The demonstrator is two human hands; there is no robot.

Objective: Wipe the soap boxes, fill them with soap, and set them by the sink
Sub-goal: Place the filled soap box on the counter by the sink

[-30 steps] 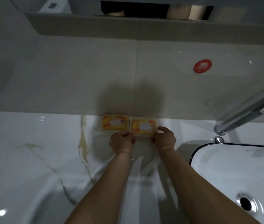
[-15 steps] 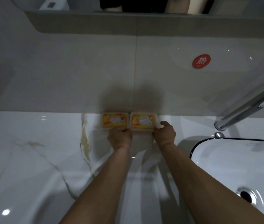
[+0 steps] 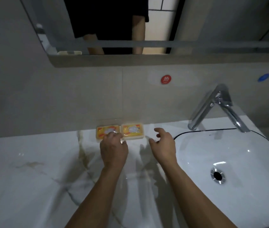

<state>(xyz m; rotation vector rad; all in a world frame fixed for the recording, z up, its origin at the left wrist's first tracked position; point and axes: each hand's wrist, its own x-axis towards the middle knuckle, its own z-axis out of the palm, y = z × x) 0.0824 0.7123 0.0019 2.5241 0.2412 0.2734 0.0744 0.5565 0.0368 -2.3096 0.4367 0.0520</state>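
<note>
Two clear soap boxes with yellow-orange wrapped soap inside stand side by side against the wall on the marble counter (image 3: 31, 162). The left soap box (image 3: 106, 131) has my left hand (image 3: 113, 149) in front of it, fingertips touching its near edge. The right soap box (image 3: 133, 131) stands free. My right hand (image 3: 163, 145) hovers a little to its right with fingers spread and holds nothing. The white sink (image 3: 229, 170) lies to the right of both boxes.
A chrome faucet (image 3: 216, 107) leans over the sink's back rim. A red round sticker (image 3: 165, 79) and a blue one (image 3: 263, 77) are on the wall. A mirror (image 3: 147, 22) hangs above, showing a person's legs. The drain (image 3: 217, 175) sits low in the basin.
My right hand has let go of the right soap box and pulled back to the right, fingers spread. The left hand stays at the left box. The view has tilted up.
</note>
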